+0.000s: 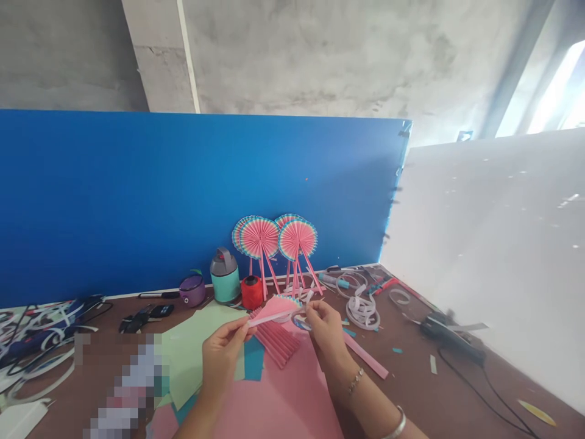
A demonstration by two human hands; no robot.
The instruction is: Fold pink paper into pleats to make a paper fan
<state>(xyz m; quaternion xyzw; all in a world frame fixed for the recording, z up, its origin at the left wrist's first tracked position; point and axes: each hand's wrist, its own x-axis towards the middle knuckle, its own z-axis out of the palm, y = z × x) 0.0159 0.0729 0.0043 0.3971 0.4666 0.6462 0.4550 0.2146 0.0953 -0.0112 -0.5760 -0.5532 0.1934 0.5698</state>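
My left hand [223,353] pinches the near end of a pink pleated paper fan [274,308] held above the table. My right hand [325,326] pinches the fan's far edge, where a strip of white tape curls off. Under the hands lie a stack of pleated pink paper [278,342], a pink sheet [278,402], a pale green sheet [192,353] and a teal piece [253,360]. A pink stick [365,358] lies just right of my right wrist.
Finished round pink fans [274,241] on sticks lean against the blue partition [137,195]. In front of it stand a teal container [225,277], a red thread spool [251,291] and a purple tape dispenser [192,290]. White tape scraps [362,305] and a black glue gun [450,335] lie right; cables left.
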